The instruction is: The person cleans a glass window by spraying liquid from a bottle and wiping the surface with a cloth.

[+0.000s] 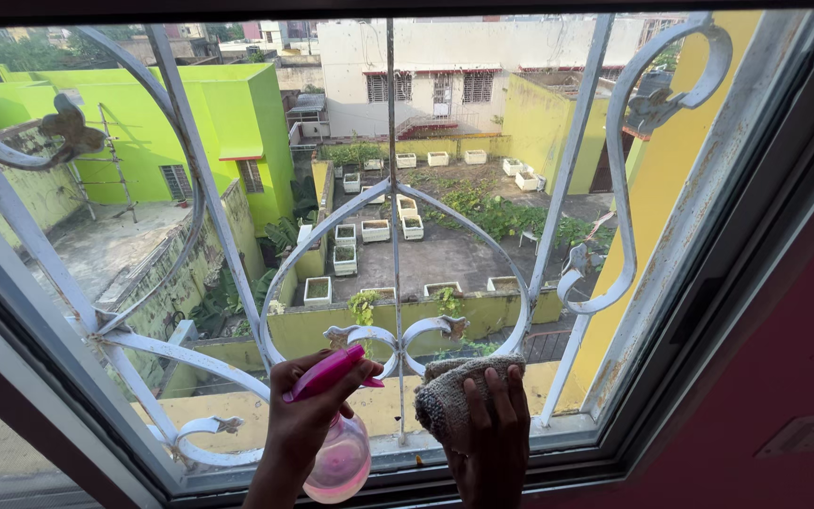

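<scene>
- Two hands show at the bottom centre of the frame, both raised against a window.
- Left hand [299,424] is wrapped around a pink spray bottle [339,459], fingers curled about its neck below the magenta trigger head [327,372], which points right.
- Right hand [490,438] presses a grey knitted cloth [445,396] flat against the lower glass, fingers spread over the cloth, just right of the bottle.
- White iron window grille [393,188] with curling scrollwork fills the pane behind the glass; its paint is chipped and rusty in places.
- Window frame [708,236] slants down the right side, with a dark red wall [784,377] at lower right.
- Lime-green building [200,123] stands at upper left, and a rooftop with white planter boxes [374,231] lies in the middle distance.
</scene>
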